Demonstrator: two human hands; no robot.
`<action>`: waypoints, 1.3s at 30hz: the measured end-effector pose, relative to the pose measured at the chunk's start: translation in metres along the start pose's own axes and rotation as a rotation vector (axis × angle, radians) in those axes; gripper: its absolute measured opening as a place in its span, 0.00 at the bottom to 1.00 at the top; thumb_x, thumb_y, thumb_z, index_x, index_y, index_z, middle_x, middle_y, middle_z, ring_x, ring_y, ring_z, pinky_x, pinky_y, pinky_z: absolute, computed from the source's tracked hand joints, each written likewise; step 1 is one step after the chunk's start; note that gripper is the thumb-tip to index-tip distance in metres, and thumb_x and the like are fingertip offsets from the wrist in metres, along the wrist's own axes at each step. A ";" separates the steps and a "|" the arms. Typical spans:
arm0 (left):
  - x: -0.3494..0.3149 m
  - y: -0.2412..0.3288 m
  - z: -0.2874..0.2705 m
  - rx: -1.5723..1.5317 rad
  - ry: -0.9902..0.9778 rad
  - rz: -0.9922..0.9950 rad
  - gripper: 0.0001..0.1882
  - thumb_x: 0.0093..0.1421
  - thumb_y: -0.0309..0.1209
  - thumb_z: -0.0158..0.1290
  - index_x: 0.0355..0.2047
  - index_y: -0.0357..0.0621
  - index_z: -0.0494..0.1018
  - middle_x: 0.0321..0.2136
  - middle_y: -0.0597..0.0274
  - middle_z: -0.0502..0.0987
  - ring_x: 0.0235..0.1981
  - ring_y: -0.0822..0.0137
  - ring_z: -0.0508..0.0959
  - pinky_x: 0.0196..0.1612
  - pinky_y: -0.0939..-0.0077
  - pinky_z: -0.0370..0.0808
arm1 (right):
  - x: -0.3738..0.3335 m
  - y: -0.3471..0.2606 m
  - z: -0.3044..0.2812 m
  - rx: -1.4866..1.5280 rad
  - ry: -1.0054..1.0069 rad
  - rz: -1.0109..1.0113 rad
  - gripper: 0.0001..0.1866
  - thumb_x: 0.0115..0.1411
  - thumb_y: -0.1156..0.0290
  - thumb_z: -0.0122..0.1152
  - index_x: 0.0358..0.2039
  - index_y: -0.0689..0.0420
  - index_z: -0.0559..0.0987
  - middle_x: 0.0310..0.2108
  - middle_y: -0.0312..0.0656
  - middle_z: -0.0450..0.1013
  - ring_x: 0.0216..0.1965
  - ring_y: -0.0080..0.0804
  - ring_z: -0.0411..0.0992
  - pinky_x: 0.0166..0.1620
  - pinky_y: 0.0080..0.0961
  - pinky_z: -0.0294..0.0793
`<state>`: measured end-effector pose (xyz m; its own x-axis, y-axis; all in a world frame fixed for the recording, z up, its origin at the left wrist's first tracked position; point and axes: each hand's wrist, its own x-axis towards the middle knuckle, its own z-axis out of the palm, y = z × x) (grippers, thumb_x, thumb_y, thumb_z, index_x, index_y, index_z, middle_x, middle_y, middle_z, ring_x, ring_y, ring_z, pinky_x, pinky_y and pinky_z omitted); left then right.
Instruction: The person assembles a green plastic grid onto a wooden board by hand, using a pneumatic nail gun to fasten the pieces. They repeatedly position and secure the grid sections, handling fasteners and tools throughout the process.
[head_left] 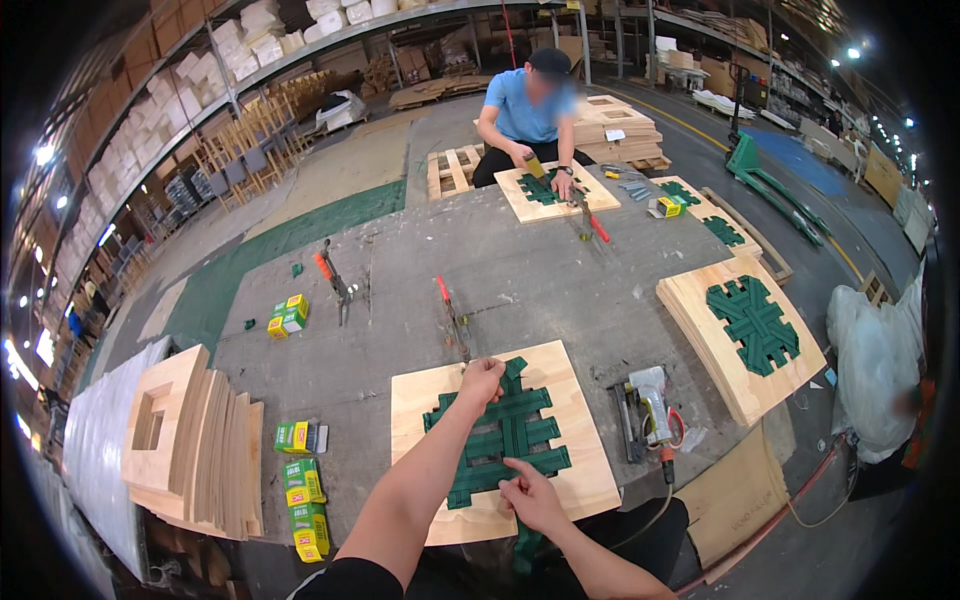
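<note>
Fingers curl at green webbing (pixel 513 436), my left hand (pixel 483 381) at eleven o'clock, right hand (pixel 533 498) at five, grips unclear; it looks light, supple, best held by strap ends

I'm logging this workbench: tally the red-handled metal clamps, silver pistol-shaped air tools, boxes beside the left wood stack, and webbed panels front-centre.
Red-handled metal clamps: 3
Silver pistol-shaped air tool: 1
Yellow-and-green cardboard boxes beside the left wood stack: 3
Square light-wood panel with green webbing, front-centre: 1
Total: 8

Gap left of panel (pixel 584 478), clamp (pixel 457 322) ahead, nailer (pixel 652 405) right
</note>
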<state>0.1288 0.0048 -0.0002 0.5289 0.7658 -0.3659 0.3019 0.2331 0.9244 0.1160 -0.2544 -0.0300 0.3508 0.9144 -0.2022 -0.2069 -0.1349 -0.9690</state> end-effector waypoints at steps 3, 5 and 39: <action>-0.010 0.003 0.009 -0.047 -0.007 -0.026 0.15 0.69 0.26 0.49 0.55 0.43 0.72 0.31 0.63 0.76 0.22 0.70 0.76 0.23 0.73 0.76 | -0.017 0.010 -0.006 -0.200 -0.003 -0.069 0.25 0.68 0.68 0.61 0.64 0.60 0.70 0.29 0.38 0.77 0.29 0.25 0.75 0.36 0.24 0.75; -0.016 0.000 0.010 -0.075 -0.024 0.015 0.19 0.68 0.23 0.49 0.59 0.43 0.71 0.35 0.61 0.77 0.23 0.70 0.77 0.24 0.73 0.77 | -0.024 0.009 -0.009 -0.310 -0.014 -0.105 0.25 0.68 0.66 0.61 0.63 0.60 0.71 0.30 0.40 0.77 0.30 0.28 0.76 0.37 0.26 0.76; -0.020 -0.017 0.000 -0.044 0.014 -0.040 0.12 0.63 0.38 0.60 0.36 0.40 0.79 0.21 0.68 0.72 0.17 0.73 0.70 0.19 0.72 0.70 | 0.141 -0.050 -0.070 -0.612 0.369 -0.425 0.09 0.62 0.75 0.65 0.43 0.60 0.82 0.34 0.43 0.82 0.33 0.32 0.81 0.37 0.28 0.80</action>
<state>0.1129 -0.0147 -0.0090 0.5058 0.7638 -0.4011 0.2872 0.2893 0.9131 0.2392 -0.1456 -0.0198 0.5856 0.7649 0.2682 0.5069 -0.0874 -0.8575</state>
